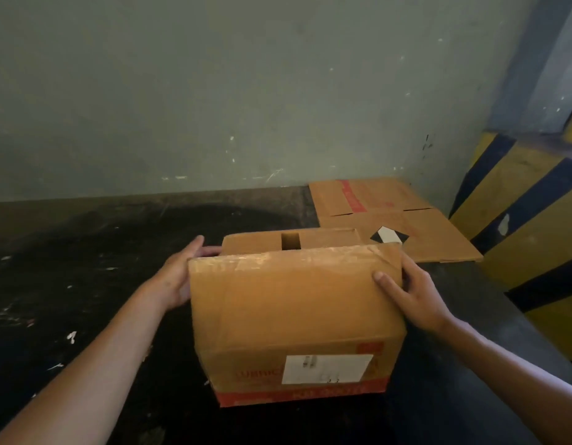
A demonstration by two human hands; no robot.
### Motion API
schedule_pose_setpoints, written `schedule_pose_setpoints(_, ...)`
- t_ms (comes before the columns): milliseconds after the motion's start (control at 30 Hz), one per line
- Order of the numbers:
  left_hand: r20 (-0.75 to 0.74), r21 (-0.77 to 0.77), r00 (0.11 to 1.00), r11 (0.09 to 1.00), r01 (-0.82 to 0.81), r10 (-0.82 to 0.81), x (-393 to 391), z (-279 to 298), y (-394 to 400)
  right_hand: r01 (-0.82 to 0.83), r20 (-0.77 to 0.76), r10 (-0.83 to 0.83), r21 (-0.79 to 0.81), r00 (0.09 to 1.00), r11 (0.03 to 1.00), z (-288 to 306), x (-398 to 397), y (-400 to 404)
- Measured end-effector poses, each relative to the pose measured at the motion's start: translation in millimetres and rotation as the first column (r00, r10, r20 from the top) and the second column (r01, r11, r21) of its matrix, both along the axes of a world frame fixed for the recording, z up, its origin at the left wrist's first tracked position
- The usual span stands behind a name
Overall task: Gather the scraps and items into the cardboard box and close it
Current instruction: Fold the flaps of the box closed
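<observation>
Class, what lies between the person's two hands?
In the head view, the cardboard box sits between left hand and right hand, both touching it.

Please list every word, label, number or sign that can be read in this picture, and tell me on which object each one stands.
None can be read with certainty.
Cardboard box, red print left of the label: letters too blurred to read.
White label: small dark marks, too small to read.
Red band along the box's bottom: faint text, unreadable.
Flattened cardboard, red stripe: blurred print, unreadable; its black and white diamond sign carries no visible text.
</observation>
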State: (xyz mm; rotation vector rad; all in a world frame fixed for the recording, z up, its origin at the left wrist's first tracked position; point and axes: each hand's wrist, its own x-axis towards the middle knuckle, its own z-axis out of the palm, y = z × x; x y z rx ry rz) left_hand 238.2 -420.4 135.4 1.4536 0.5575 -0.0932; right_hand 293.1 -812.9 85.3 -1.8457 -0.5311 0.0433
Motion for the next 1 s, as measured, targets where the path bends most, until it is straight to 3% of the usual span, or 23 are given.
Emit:
schedule_pose_setpoints(33,0.012,-0.002,0.993,0.993,-0.119,0.119,2.3,-7.5,1.8,0.009,-0.055,-0.01,-0.028,0.998,1.0,4.7,14.3,5.8)
schedule_pose_setpoints(100,0.031,0.183,0.974,0.957,-0.227,0.226,7.8,-21.6,-0.6,0.038,-0.106,-0.059,-0.191,0.993,0.981,6.9,49.5,17.6)
schedule_pose_setpoints(200,-0.054,0.474,0.998,0.881,-0.009,0.04,17.1,-27.9,-14.2,0.053,-0.137,-0.124,-0.434,0.983,0.899,-1.7,102.4,36.9)
schedule_pose_setpoints(267,-0.18,0.559,0.976,0.805,0.201,-0.119,23.8,-25.6,-27.3,0.07,-0.304,-0.187,-0.357,0.934,0.931,-0.2,126.6,54.9)
schedule_pose_setpoints(333,-0.261,0.621,0.95,0.725,0.299,-0.169,31.3,-29.0,-35.7,0.122,-0.431,-0.239,-0.28,0.87,0.952,2.2,146.1,70.4)
schedule_pose_setpoints(500,-0.328,0.714,0.937,0.617,0.329,-0.121,32.8,-53.5,-37.7,0.348,-0.545,-0.352,-0.114,0.761,0.93,7.6,180.5,89.0)
schedule_pose_setpoints(633,-0.266,0.802,0.959,0.531,0.275,-0.094,29.9,-64.6,-40.3,0.433,-0.598,-0.321,0.048,0.735,0.9,12.0,186.9,90.8)
schedule_pose_setpoints(800,-0.194,0.809,0.978,0.551,0.203,-0.074,29.4,-66.9,-40.6,0.418,-0.457,-0.323,0.12,0.829,0.901,11.1,158.0,87.1)
schedule_pose_setpoints(1000,-0.047,0.66,0.999,0.75,0.038,-0.009,26.9,-72.4,-27.9,0.374,-0.22,-0.335,0.17,0.916,0.912,17.0,102.1,62.2)
